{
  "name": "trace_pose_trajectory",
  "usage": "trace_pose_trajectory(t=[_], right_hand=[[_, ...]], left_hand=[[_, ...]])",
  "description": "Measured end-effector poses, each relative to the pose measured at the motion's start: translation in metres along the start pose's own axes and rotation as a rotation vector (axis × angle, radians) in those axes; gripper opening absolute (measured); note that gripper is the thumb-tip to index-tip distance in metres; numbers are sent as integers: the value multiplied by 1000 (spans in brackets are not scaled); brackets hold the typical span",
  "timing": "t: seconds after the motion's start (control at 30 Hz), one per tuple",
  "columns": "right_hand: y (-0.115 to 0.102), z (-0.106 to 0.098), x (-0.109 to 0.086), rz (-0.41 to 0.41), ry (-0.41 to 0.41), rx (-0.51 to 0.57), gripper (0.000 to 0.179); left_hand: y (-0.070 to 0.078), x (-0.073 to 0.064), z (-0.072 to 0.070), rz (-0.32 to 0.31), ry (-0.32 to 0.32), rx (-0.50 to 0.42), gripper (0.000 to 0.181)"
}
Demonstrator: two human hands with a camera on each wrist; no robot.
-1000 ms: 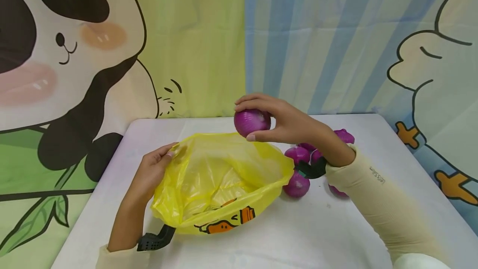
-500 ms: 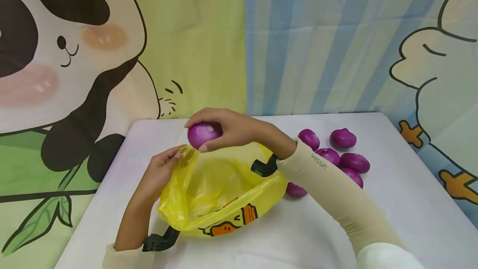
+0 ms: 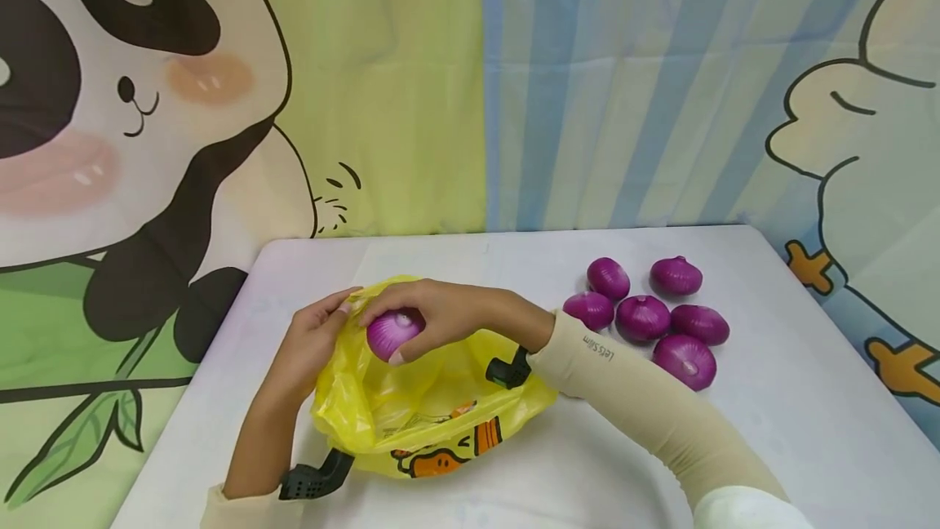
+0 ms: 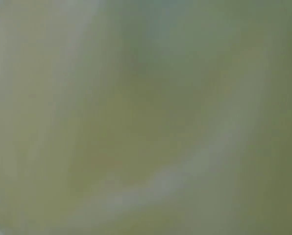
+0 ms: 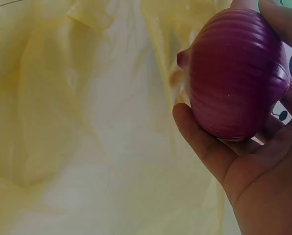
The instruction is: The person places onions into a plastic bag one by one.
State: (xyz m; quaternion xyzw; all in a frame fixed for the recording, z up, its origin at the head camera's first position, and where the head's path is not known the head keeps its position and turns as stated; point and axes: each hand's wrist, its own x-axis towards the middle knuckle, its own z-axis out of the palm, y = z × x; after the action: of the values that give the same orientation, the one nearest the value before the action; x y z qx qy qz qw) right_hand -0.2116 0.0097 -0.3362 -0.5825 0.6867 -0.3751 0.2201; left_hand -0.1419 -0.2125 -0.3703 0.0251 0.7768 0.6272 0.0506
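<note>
A purple onion [image 3: 394,334] is gripped in my right hand [image 3: 448,313], at the left side of the mouth of a yellow plastic bag [image 3: 433,398]. In the right wrist view the fingers and thumb curl round the onion [image 5: 236,73], with the bag's film behind it. My left hand [image 3: 312,345] pinches the bag's left rim between thumb and fingers, and the bag gapes open on the table. A cartoon with an orange beak is printed on its front. The left wrist view is only a yellowish blur of bag film.
Several more purple onions [image 3: 642,318] lie in a cluster on the right half of the white table [image 3: 793,415]. Behind the table hang a yellow curtain and a blue striped curtain [image 3: 624,88]. A panda picture [image 3: 176,104] covers the left wall.
My right hand has carried the onion leftward over the bag and then lowered it to the mouth. The onions on the right have come into view from behind the arm. The left hand keeps its pinch.
</note>
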Motion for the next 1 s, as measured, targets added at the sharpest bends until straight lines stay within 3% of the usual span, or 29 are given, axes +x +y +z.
trace_pose_trajectory(t=[0.23, 0.47, 0.7, 1.0], right_hand=[[13, 15, -3, 147, -58, 3, 53], [36, 30, -8, 259, -38, -41, 55], [47, 32, -12, 299, -13, -79, 56], [58, 38, -15, 371, -41, -151, 58]], left_hand=[[2, -3, -1, -16, 13, -8, 45], [4, -4, 1, -10, 36, 16, 43], [4, -4, 4, -1, 34, 28, 43], [4, -5, 3, -1, 28, 42, 43]])
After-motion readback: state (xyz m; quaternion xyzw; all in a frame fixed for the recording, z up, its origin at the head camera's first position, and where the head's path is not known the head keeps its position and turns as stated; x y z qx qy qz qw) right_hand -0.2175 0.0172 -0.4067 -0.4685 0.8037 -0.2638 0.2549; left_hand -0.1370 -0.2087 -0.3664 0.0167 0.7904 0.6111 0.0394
